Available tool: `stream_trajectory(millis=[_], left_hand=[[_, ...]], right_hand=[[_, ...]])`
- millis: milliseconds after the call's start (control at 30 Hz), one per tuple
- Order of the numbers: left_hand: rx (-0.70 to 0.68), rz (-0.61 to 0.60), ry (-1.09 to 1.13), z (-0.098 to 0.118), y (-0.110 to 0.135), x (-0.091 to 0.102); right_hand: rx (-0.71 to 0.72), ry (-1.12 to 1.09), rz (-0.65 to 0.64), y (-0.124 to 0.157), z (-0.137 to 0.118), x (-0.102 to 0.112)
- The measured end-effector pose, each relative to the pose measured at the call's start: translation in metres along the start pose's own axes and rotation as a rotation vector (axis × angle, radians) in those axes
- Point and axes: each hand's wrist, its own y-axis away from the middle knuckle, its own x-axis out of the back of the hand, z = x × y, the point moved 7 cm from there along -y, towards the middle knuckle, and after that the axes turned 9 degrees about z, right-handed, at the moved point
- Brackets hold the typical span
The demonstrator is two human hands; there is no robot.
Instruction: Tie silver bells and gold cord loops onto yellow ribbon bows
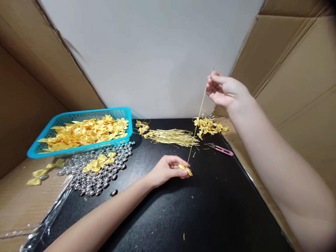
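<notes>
Low over the black table, my left hand (170,170) pinches a yellow ribbon bow (186,169) between thumb and fingers. A thin gold cord (200,110) runs taut from the bow up to my right hand (220,90), which is raised in front of the pale wall. A needle (214,68) pokes up from the pinched fingertips of that hand. Behind the left hand lies a bundle of cut gold cords (173,137). To its right is a pile of yellow bows with cords (210,126), and a smaller group of bows (142,128) sits at the bundle's left end.
A blue plastic basket (78,113) of yellow bows stands at the left. Many silver beads (105,176) spread before it, with loose bows (99,163) on top. Pink thread snips (222,149) lie near the right edge. Cardboard panels (296,66) flank the black table (223,217).
</notes>
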Motion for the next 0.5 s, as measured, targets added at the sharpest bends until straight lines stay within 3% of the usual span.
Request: stream_trajectory(millis=[133, 267, 500], left_hand=[[-0.098, 0.020, -0.067, 0.008, 0.002, 0.001], [-0.221, 0.058, -0.146, 0.018, 0.007, 0.002], [-0.615, 0.061, -0.430, 0.040, 0.016, -0.001]], right_hand=[[-0.153, -0.064, 0.122, -0.002, 0.021, 0.025], [-0.200, -0.036, 0.163, -0.003, 0.031, 0.041], [-0.206, -0.028, 0.145, -0.004, 0.030, 0.050]])
